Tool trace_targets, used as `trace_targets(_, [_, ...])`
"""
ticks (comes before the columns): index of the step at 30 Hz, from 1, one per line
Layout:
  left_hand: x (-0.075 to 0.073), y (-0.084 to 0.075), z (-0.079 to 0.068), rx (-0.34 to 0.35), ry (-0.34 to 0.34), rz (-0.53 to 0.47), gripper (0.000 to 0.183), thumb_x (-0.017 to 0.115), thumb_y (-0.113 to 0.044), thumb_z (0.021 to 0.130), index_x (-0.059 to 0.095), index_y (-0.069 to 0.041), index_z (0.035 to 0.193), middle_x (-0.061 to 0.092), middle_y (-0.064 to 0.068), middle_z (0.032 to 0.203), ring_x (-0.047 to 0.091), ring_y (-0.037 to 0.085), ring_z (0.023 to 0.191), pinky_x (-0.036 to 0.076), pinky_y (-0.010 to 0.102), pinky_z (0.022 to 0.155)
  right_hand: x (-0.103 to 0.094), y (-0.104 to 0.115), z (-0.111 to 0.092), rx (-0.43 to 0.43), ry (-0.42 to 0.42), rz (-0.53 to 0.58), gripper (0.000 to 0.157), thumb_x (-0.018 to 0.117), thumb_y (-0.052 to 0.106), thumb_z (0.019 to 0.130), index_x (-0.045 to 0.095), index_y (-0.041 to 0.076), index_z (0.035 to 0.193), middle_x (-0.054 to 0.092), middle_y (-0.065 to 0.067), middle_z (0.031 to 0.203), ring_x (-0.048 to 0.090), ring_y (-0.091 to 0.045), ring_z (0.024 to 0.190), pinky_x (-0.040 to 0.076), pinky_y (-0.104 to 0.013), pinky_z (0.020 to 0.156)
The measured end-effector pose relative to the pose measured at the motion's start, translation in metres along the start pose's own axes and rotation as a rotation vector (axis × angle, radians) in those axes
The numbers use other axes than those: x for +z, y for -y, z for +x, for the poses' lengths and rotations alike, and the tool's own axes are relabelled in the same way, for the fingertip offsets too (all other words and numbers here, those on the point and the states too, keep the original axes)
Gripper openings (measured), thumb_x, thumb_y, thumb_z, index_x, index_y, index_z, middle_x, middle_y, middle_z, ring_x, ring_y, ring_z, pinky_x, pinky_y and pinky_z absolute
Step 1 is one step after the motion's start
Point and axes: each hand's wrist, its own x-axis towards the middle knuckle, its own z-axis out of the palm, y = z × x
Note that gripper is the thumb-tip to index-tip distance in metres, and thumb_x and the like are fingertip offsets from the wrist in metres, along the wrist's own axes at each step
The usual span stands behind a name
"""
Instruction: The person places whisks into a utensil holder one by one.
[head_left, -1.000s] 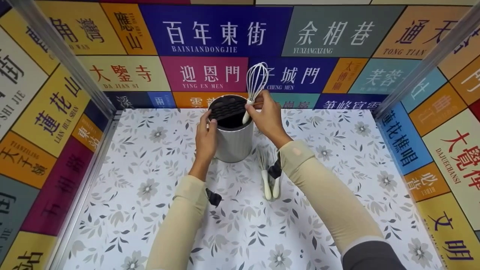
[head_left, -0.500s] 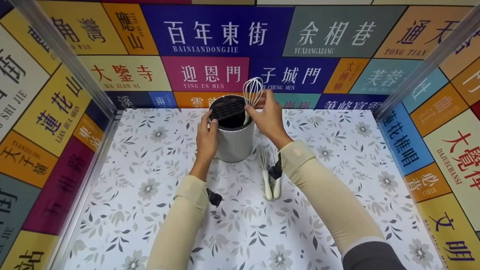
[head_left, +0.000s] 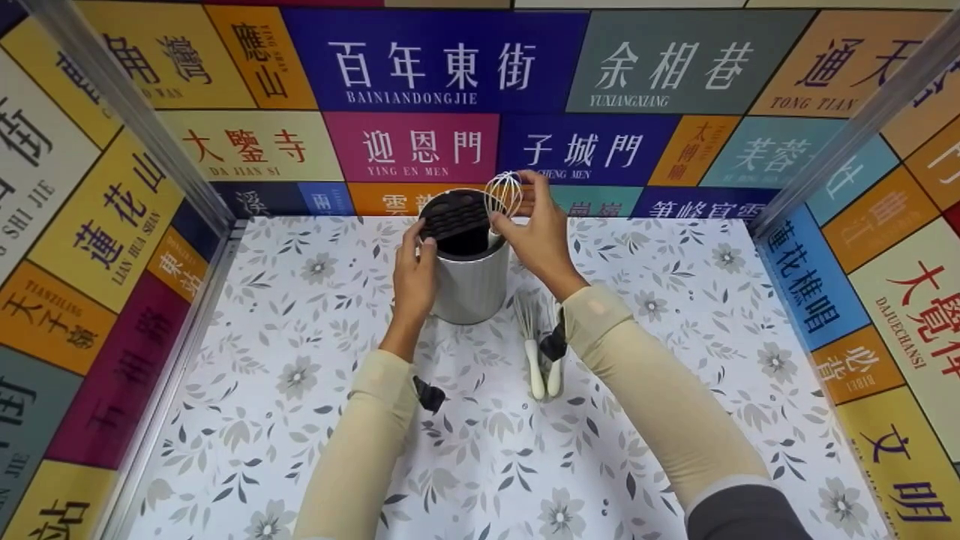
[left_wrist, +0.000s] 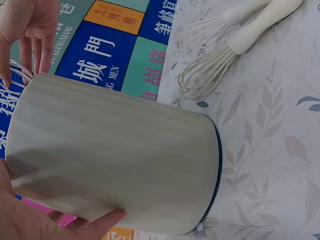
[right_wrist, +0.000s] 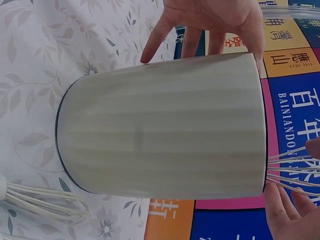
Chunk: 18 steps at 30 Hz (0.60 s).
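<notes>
A light grey ribbed utensil holder (head_left: 469,291) with a black insert (head_left: 454,214) stands upright on the table. My left hand (head_left: 414,277) holds its left side near the rim, the thumb towards me; the left hand (right_wrist: 215,20) also shows along its side in the right wrist view. At the right of the rim, my right hand (head_left: 538,229) has thumb and fingers around the wires of a whisk (head_left: 503,193). That whisk stands wires up, its handle mostly hidden inside the holder. In the right wrist view the whisk's wires (right_wrist: 292,167) rise past the rim.
Two more cream-handled whisks lie on the floral tablecloth (head_left: 300,435), a nearer whisk (head_left: 534,367) and another whisk (head_left: 554,379) partly behind the right wrist's black camera (head_left: 553,345). Printed panels (head_left: 427,67) wall in the table at the back and sides.
The whisk has slid down into the holder between my right fingers, and its wire head has tipped slightly left. My left hand and the holder have stayed in place.
</notes>
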Motion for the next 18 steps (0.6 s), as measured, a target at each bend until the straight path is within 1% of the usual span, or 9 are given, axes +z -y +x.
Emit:
trace_targets(3, [0.0004, 0.0006, 0.0005, -0.003, -0.002, 0.0, 0.046, 0.043, -0.036, 0.109, 0.045, -0.025, 0.153, 0.048, 0.011, 0.152, 0.045, 0.025, 0.138, 0.034, 0.047, 0.119, 0.0006, 0.0, -0.0004, -0.003, -0.001, 0.0, 0.068, 0.081, 0.016, 0.083, 0.048, 0.013, 0.143, 0.067, -0.008, 0.121, 0.071, -0.026, 0.104, 0.057, -0.031, 0.087])
trace_targets(6, [0.0008, 0.0003, 0.0005, -0.006, -0.004, 0.003, 0.046, 0.043, -0.037, 0.108, 0.045, -0.026, 0.153, 0.048, 0.01, 0.152, 0.045, 0.025, 0.139, 0.033, 0.047, 0.12, 0.0009, -0.0012, -0.0004, -0.001, -0.001, -0.002, 0.067, 0.082, 0.015, 0.083, 0.049, 0.01, 0.141, 0.066, -0.01, 0.123, 0.069, -0.032, 0.108, 0.055, -0.031, 0.092])
trace_targets(7, [0.001, 0.0005, 0.0006, -0.005, -0.005, 0.003, 0.046, 0.043, -0.036, 0.108, 0.046, -0.025, 0.153, 0.048, 0.01, 0.152, 0.045, 0.025, 0.139, 0.033, 0.047, 0.12, 0.0007, -0.0018, -0.0004, 0.003, 0.0, -0.006, 0.067, 0.082, 0.016, 0.083, 0.049, 0.01, 0.141, 0.066, -0.01, 0.124, 0.069, -0.031, 0.108, 0.055, -0.031, 0.092])
trace_targets(11, [0.0009, 0.0001, 0.0008, -0.011, -0.002, 0.007, 0.046, 0.043, -0.037, 0.108, 0.045, -0.026, 0.153, 0.048, 0.01, 0.153, 0.044, 0.024, 0.14, 0.032, 0.047, 0.121, 0.0007, -0.0033, -0.0007, 0.013, -0.004, -0.001, 0.066, 0.082, 0.016, 0.083, 0.05, 0.008, 0.14, 0.065, -0.011, 0.126, 0.068, -0.029, 0.108, 0.055, -0.038, 0.095])
trace_targets(14, [0.0007, 0.0001, 0.0012, -0.016, 0.004, 0.011, 0.047, 0.042, -0.038, 0.108, 0.045, -0.026, 0.153, 0.047, 0.01, 0.153, 0.044, 0.024, 0.141, 0.031, 0.047, 0.121, 0.0006, -0.0037, -0.001, 0.019, -0.007, 0.008, 0.065, 0.083, 0.017, 0.083, 0.051, 0.007, 0.139, 0.064, -0.013, 0.126, 0.067, -0.031, 0.108, 0.054, -0.045, 0.098])
trace_targets(18, [0.0007, 0.0004, 0.0014, -0.017, 0.004, 0.017, 0.046, 0.042, -0.038, 0.109, 0.044, -0.027, 0.153, 0.047, 0.01, 0.153, 0.044, 0.025, 0.141, 0.032, 0.047, 0.12, -0.0003, -0.0028, -0.0016, 0.038, 0.001, 0.0, 0.064, 0.083, 0.02, 0.084, 0.05, 0.007, 0.137, 0.063, -0.013, 0.126, 0.067, -0.032, 0.109, 0.053, -0.045, 0.099])
